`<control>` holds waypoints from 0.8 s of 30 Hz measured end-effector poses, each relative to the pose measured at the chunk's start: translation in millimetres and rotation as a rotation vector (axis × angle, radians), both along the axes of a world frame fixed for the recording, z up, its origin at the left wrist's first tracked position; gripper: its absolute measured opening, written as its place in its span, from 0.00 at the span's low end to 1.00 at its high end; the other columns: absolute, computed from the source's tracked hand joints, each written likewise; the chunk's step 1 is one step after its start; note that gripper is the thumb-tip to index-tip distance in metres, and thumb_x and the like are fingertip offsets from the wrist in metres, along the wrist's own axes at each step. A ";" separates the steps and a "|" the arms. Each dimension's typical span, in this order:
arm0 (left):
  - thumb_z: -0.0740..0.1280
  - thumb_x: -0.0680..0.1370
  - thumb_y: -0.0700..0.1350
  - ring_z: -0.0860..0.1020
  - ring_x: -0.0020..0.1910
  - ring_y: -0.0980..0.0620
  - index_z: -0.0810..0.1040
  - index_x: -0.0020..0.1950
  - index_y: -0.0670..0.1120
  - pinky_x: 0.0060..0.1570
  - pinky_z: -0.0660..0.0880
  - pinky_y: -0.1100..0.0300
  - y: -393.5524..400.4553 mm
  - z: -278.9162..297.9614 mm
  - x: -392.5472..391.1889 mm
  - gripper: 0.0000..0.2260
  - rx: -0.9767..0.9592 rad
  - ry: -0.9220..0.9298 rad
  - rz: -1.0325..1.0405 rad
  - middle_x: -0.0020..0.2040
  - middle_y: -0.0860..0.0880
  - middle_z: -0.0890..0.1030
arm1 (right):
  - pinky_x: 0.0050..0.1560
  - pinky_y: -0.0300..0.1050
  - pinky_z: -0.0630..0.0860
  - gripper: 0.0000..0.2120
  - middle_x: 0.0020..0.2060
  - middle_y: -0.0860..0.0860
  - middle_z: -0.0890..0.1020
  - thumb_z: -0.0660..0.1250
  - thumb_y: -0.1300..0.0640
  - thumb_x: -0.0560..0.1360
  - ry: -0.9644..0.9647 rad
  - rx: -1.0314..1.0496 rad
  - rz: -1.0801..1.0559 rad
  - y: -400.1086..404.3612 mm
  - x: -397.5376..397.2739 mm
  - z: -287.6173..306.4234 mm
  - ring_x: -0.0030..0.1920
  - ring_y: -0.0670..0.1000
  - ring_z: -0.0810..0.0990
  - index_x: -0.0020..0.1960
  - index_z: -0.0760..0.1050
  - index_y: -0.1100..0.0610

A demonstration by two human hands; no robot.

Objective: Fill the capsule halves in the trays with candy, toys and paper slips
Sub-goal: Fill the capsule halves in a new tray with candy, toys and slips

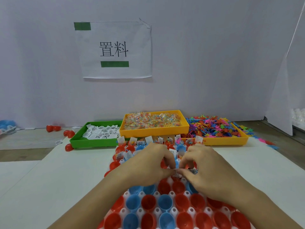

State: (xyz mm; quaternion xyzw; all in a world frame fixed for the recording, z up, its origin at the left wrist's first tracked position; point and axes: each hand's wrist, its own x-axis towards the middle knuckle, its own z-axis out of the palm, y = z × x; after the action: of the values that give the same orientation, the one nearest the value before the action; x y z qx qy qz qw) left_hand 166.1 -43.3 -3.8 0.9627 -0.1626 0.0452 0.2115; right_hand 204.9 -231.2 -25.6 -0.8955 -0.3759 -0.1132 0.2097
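Two hands, left (pixel 148 164) and right (pixel 203 167), meet over the capsule tray (pixel 165 212) on the counter (pixel 49 179), together pinching a small paper slip (pixel 176 171). It looks light and floppy, best held by an edge. Behind sit trays of slips (pixel 97 138), candy (pixel 153 129) and toys (pixel 231 138).

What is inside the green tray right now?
The green tray holds loose white paper slips with black print, piled toward its right side. Its right end is hidden behind the orange tray.
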 end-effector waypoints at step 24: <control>0.72 0.77 0.47 0.69 0.44 0.76 0.86 0.50 0.50 0.42 0.65 0.81 -4.7 -0.7 -0.2 0.05 -0.007 -0.045 -0.059 0.37 0.65 0.71 | 0.41 0.33 0.63 0.06 0.38 0.38 0.71 0.70 0.45 0.76 0.035 -0.023 0.025 -0.5 0.2 2.1 0.46 0.37 0.68 0.41 0.75 0.41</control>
State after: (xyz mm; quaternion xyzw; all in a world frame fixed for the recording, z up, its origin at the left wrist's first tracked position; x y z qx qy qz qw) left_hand 165.9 -48.0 -4.6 0.9554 -0.1957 0.0613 0.2124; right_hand 205.1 -231.6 -23.5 -0.8949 -0.3847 -0.0902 0.2072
